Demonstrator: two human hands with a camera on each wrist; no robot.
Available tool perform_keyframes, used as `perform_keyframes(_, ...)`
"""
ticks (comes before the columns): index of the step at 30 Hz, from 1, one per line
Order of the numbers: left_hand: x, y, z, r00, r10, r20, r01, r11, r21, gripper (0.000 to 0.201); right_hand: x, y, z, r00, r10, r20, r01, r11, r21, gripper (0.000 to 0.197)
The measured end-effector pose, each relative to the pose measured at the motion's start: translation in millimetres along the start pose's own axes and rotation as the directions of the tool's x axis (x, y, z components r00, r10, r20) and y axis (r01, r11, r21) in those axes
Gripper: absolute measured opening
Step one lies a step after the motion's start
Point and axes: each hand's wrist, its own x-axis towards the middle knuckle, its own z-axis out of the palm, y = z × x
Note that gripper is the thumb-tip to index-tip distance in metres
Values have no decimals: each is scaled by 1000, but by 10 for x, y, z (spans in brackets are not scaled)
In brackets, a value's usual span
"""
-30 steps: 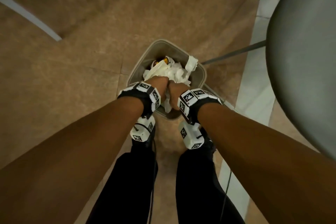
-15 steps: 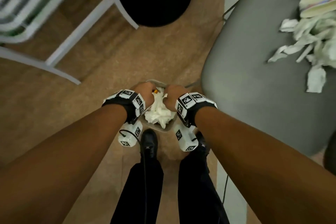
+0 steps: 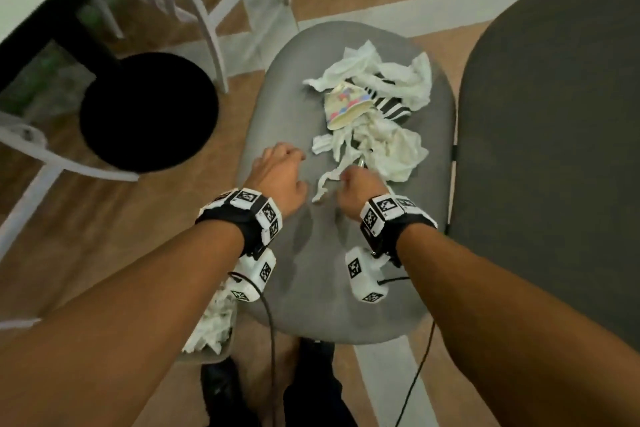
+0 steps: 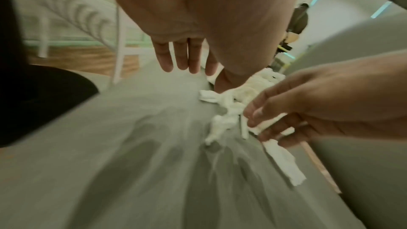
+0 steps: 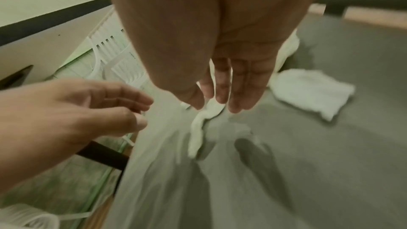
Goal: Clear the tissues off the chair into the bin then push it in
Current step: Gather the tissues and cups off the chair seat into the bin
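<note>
The right hand (image 3: 360, 189) is down at the near end of the tissues (image 3: 374, 107), fingers (image 5: 240, 90) fairly straight and a thin twisted strip right at their tips; whether thumb and finger actually pinch it cannot be told, the wrist views are smeared. The left hand (image 3: 277, 177) hovers just beside the heap, fingers (image 4: 176, 57) loosely spread over bare seat, holding nothing. The heap lies on the far half of the grey chair (image 3: 311, 288), and it buries things: a patterned paper cup (image 3: 346, 106) on its side, something black-and-white striped half under the paper, a small dark object poking out near the right hand that cannot be made out. The near half of the seat lies bare under the wrists. The bin (image 3: 207, 326) is mostly hidden beneath the left forearm, just off the seat's near-left edge, white paper showing in it. A darker chair (image 3: 554, 149) crowds the right side; a round black base (image 3: 149, 111) sits on the floor to the left.
</note>
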Motion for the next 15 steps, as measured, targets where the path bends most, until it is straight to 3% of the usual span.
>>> perform_keyframes(5, 418, 698, 330, 988, 143, 61, -149, 985, 92, 39, 302, 465, -381, 948, -40, -315, 56, 997, 43, 33)
perform_keyframes(7, 504, 844, 487, 981, 173, 91, -182, 978, 107, 34, 376, 604, -503, 894, -32, -447, 34, 999, -3, 51)
perform_keyframes(9, 546, 937, 616, 970, 196, 141, -215, 968, 130, 33, 431, 731, -579, 915, -5, -404, -19, 998, -55, 84)
perform_keyframes(11, 589, 980, 713, 971, 180, 155, -207, 962, 181, 31, 495, 847, -587, 969, 29, -246, -42, 998, -47, 110)
perform_keyframes(13, 628, 993, 774, 982, 143, 128, -170, 956, 237, 29, 518, 958, -530, 989, -1, -145, -3, 1000, -23, 102)
perform_keyframes(15, 683, 982, 819, 988, 101, 114, -127, 959, 252, 27, 490, 1051, -494, 994, -38, -106, 38, 999, -4, 73)
